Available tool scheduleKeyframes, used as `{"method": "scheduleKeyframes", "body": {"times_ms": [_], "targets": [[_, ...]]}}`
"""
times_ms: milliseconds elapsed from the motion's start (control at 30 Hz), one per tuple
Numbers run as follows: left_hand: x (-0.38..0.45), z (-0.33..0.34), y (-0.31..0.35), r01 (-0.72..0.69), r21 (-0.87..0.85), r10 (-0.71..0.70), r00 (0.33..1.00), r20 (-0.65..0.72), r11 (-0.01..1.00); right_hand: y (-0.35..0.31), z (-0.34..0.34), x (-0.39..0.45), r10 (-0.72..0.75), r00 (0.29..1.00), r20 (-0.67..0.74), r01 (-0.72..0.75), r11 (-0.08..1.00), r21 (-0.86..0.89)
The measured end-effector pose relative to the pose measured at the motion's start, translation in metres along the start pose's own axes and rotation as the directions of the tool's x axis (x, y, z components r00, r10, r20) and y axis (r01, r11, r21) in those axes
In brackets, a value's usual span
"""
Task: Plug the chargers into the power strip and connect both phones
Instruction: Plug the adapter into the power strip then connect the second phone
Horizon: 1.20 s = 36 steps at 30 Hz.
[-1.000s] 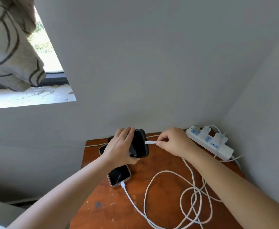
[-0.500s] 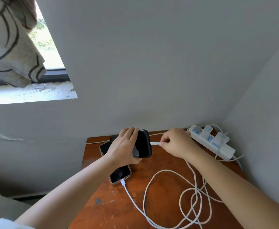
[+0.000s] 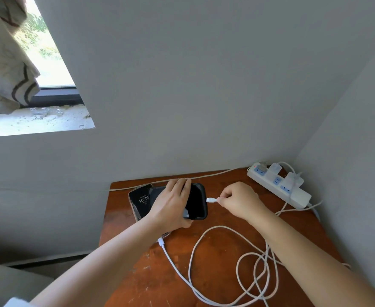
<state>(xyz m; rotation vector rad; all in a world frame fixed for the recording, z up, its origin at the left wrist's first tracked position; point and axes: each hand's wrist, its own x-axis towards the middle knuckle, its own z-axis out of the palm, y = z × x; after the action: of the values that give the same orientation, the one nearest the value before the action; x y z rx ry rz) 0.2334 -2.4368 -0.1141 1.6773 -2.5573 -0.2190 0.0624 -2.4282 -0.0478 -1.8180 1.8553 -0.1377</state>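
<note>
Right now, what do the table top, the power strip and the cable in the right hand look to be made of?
Table top: wood by the look, reddish-brown glossy varnish, scuffed with pale chips. Power strip: smooth white plastic, probably, with blue socket inserts. Cable: white, faintly textured sheath, possibly braided fabric; its connector, pinched by the right hand, looks like smooth white plastic.

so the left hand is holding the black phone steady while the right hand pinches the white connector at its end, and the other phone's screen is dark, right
Not quite: the other phone has a lit screen showing a clock, per the head view. The rest holds: the left hand steadies the black phone while the right hand pinches the white connector at its end.
</note>
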Motion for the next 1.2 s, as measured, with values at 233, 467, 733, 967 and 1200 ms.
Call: {"method": "scheduleKeyframes", "body": {"times_ms": [233, 467, 733, 967, 1200], "targets": [[0.012, 0.015, 0.015, -0.048, -0.015, 0.048, 0.998, 0.046, 0.999, 0.025, 0.009, -0.001, 0.048, 0.996, -0.073, -0.051, 0.998, -0.041], [0.020, 0.013, 0.024, -0.144, -0.060, 0.150, 0.983, 0.105, 0.988, 0.045, 0.009, -0.007, -0.042, 0.987, -0.153, 0.023, 0.992, -0.125], [0.020, 0.016, 0.035, -0.175, -0.103, 0.188, 0.974, 0.126, 0.979, 0.051, 0.014, -0.026, -0.183, 0.950, -0.254, 0.118, 0.960, -0.252], [0.017, 0.019, 0.032, -0.219, -0.132, 0.236, 0.963, 0.132, 0.967, 0.049, 0.010, -0.031, -0.124, 0.982, -0.143, 0.083, 0.961, -0.264], [0.017, 0.018, 0.028, -0.258, -0.172, 0.283, 0.949, 0.137, 0.951, 0.047, 0.019, -0.035, -0.101, 0.962, -0.255, 0.040, 0.971, -0.235]]}}
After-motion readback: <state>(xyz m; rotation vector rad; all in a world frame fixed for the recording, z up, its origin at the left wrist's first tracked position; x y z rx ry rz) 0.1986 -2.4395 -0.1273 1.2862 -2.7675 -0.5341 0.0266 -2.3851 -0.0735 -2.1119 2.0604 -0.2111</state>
